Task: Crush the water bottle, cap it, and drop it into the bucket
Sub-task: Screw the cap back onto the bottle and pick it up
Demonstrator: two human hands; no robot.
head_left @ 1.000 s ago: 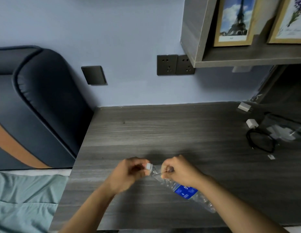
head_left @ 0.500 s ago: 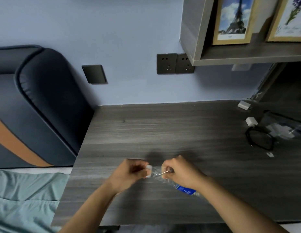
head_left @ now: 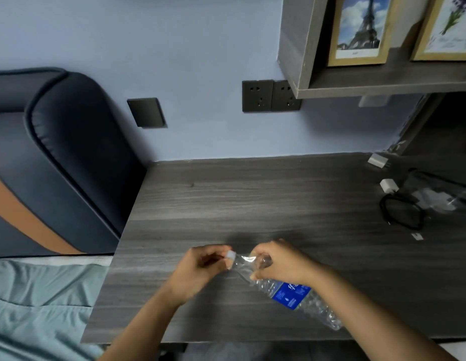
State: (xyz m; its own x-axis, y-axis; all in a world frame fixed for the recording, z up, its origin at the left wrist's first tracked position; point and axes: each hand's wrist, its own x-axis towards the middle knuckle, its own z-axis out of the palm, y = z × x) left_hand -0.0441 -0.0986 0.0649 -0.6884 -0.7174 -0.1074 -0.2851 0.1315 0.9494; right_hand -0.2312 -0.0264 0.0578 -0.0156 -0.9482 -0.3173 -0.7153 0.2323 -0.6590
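A crumpled clear water bottle point(head_left: 291, 293) with a blue label lies slanted over the near part of the grey wooden desk point(head_left: 252, 204), neck pointing left. My right hand point(head_left: 276, 260) grips its neck and shoulder. My left hand point(head_left: 200, 269) pinches the white cap point(head_left: 230, 255) at the bottle's mouth between thumb and fingers. The bottle's base reaches toward the desk's front edge under my right forearm. No bucket is in view.
Black cables point(head_left: 401, 214), white chargers point(head_left: 388, 185) and a clear bag lie at the desk's right. A shelf point(head_left: 383, 84) with framed pictures hangs above right. A dark padded headboard point(head_left: 57, 165) and pale green bedding point(head_left: 39, 295) are at the left.
Both hands stay at the bottle's neck. My left fingers have turned slightly on the cap, and more of the bottle's body shows below my right hand than half a second ago.
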